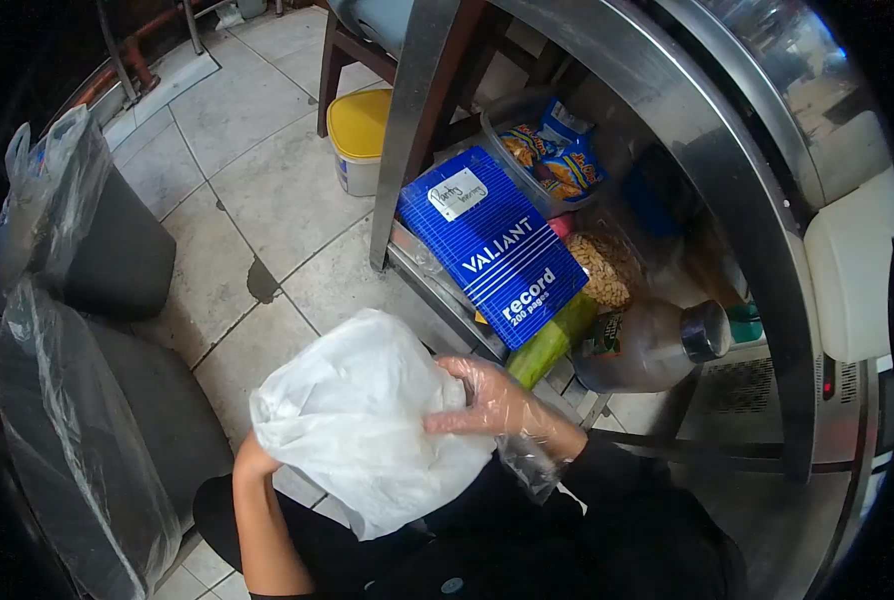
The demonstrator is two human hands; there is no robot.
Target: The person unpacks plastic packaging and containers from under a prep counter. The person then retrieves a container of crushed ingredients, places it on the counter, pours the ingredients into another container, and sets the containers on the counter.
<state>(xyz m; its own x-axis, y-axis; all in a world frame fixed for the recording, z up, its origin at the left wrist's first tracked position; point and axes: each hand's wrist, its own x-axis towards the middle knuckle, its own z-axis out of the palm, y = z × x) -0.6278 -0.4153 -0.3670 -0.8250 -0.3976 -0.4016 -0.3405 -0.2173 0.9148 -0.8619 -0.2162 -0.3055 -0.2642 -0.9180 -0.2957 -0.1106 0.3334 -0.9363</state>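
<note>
A crumpled white plastic bag (352,420) is in front of my body, above the tiled floor; what it may hold is hidden. My right hand (479,400), in a clear plastic glove, grips the bag's right side with thumb and fingers curved against it. On the other side, my left hand (256,456) is bare and meets the bag's left edge. Its fingers disappear behind or inside the plastic, so their pose is hidden. Just beyond my right hand lie a green cucumber-like vegetable (552,342) and a blue record book (495,245) on a low shelf.
A large jar (637,347) with a dark lid lies by the shelf, near a bag of nuts or beans (602,270). Behind is a clear tub (505,140) with snack packets. Grey bins (117,230) stand left; a yellow-lidded bucket (359,125) sits ahead. A metal table leg (407,150) rises nearby.
</note>
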